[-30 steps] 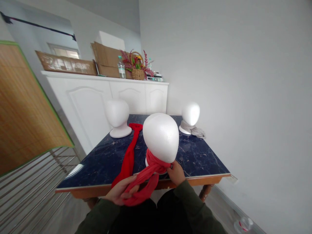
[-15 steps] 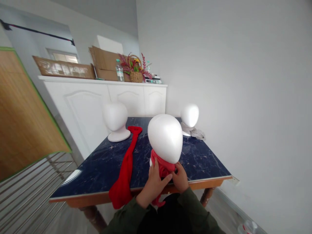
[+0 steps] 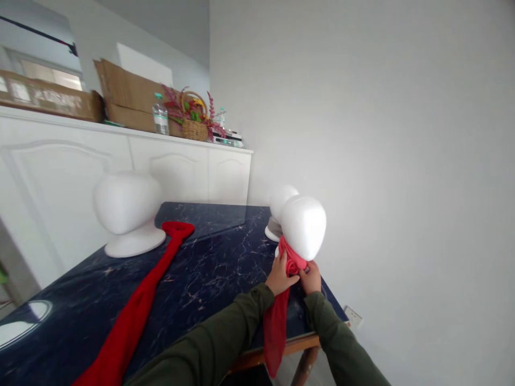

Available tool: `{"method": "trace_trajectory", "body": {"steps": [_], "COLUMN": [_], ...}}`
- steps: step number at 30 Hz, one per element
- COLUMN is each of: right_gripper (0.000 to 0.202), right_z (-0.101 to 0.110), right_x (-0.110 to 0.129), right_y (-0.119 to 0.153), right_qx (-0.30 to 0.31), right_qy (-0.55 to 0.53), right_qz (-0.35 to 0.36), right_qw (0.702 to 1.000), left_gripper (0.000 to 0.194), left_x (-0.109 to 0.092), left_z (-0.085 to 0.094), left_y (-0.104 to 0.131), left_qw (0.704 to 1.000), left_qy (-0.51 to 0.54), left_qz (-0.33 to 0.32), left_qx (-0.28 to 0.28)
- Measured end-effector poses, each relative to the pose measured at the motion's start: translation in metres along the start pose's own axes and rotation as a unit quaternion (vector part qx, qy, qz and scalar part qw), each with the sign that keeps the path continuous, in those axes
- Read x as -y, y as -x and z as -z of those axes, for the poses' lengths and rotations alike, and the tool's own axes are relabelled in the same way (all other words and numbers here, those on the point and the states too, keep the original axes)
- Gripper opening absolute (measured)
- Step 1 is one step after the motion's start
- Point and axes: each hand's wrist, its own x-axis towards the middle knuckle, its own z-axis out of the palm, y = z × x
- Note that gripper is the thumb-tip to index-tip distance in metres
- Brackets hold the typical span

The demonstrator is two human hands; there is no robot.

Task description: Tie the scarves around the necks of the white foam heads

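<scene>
A white mannequin head stands near the table's right edge with a pink-red scarf wrapped round its neck. One end of the scarf hangs down over the table's front edge. My left hand is closed on the scarf at the left of the neck, its thumb reaching right. On the right of the neck, my right hand grips the scarf just under the chin, fingers bent. The two hands are almost touching. A long bright red scarf lies on the table to the left.
Another white head stands at the left of the dark blue table. A third head, with grey cloth at its neck, is partly hidden behind the scarfed one. On the white cabinet are cardboard, a bottle and a flower basket.
The scarfed head and both hands have moved away from me and to the right, close to the third head. More scarf now hangs below my left hand. The view has shifted too.
</scene>
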Motion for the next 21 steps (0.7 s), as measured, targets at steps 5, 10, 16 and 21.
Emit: {"method": "trace_trajectory", "body": {"steps": [5, 10, 16, 21], "right_gripper": [0.023, 0.025, 0.052, 0.077], "right_z": [-0.009, -0.008, 0.0, 0.012], "right_x": [-0.013, -0.014, -0.008, -0.002], "right_y": [-0.008, -0.007, 0.0, 0.027], "right_qx": [0.011, 0.024, 0.025, 0.023], "right_qy": [0.0, 0.015, 0.04, 0.04], "right_qz": [-0.014, -0.044, -0.082, -0.109], "right_qw": [1.0, 0.999, 0.995, 0.993], "left_gripper": [0.089, 0.077, 0.07, 0.069], "left_x": [0.025, 0.01, -0.002, -0.027], "left_z": [0.002, 0.013, 0.016, 0.036], "left_y": [-0.007, -0.01, 0.004, 0.081], "left_qw": [1.0, 0.998, 0.993, 0.982], "left_qy": [-0.008, 0.053, 0.024, -0.022], "left_qz": [-0.009, 0.001, 0.117, 0.187], "left_qx": [0.001, 0.025, -0.009, -0.022]}}
